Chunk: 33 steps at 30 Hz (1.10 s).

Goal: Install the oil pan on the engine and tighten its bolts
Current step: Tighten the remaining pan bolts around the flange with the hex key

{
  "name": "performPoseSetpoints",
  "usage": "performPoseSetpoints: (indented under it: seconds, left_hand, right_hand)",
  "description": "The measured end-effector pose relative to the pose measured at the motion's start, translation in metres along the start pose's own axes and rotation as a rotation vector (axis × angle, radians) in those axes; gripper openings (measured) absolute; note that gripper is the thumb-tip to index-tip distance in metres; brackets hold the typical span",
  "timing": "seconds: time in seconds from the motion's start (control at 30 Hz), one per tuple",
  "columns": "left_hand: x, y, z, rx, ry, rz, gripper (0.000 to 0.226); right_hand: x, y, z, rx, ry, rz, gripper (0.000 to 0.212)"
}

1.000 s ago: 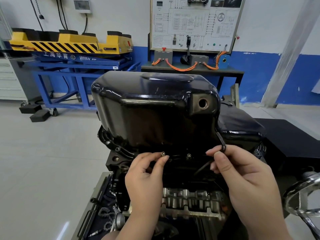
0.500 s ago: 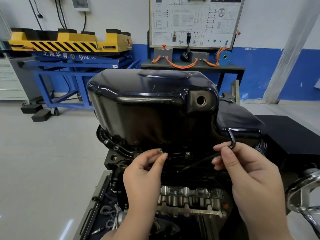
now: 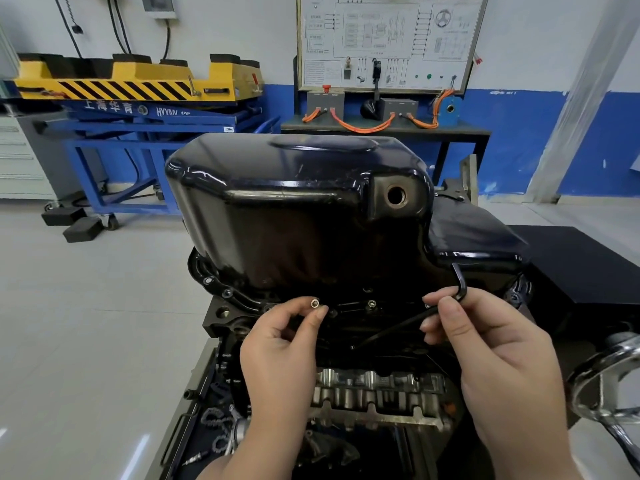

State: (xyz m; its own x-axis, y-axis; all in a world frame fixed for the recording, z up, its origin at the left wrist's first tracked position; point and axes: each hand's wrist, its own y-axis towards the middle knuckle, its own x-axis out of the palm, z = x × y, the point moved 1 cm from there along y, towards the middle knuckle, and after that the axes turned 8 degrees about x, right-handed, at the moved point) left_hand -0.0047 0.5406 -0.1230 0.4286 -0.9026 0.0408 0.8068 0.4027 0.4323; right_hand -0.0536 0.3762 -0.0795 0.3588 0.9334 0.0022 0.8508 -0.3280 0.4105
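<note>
A glossy black oil pan (image 3: 298,209) sits upside down on the engine (image 3: 374,393), its drain hole (image 3: 396,195) facing me. My left hand (image 3: 277,348) pinches a small silver bolt (image 3: 314,302) between thumb and forefinger, right at the pan's near flange. My right hand (image 3: 491,355) grips a black L-shaped hex key (image 3: 415,322), its long arm pointing down-left below the flange. Another bolt (image 3: 371,303) sits in the flange between the two hands. More bolts (image 3: 227,292) show along the left flange.
A chrome handwheel (image 3: 609,386) of the engine stand is at the right edge. A black table (image 3: 588,265) stands at the right. A yellow and blue lift table (image 3: 138,98) and a wiring training board (image 3: 384,43) stand behind on the grey floor.
My left hand stays at the flange with the bolt pinched. My right hand has shifted slightly right and turned the hex key, so its short end rises higher against the pan.
</note>
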Motion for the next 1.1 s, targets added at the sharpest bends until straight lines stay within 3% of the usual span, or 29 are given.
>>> performPoseSetpoints:
  seconds: [0.17,0.3,0.53,0.73,1.1]
  left_hand:
    - [0.000,0.000,0.001,0.070,0.050,-0.059,0.014]
    - [0.002,0.001,0.004,0.200,0.180,-0.074,0.024]
    - [0.002,0.003,0.006,0.329,0.292,-0.118,0.013]
    - [0.003,0.006,0.005,0.360,0.299,-0.142,0.006]
    - [0.004,0.009,0.000,0.422,0.276,-0.146,0.007]
  right_hand:
    - [0.000,-0.001,0.000,-0.008,0.017,-0.002,0.017]
    - [0.000,-0.002,-0.001,-0.006,0.028,0.000,0.018]
    - [0.007,0.002,-0.016,-0.086,0.058,0.002,0.015]
    - [0.024,0.012,-0.032,-0.234,-0.052,-0.051,0.016]
    - [0.035,0.025,-0.041,-0.335,-0.325,-0.111,0.019]
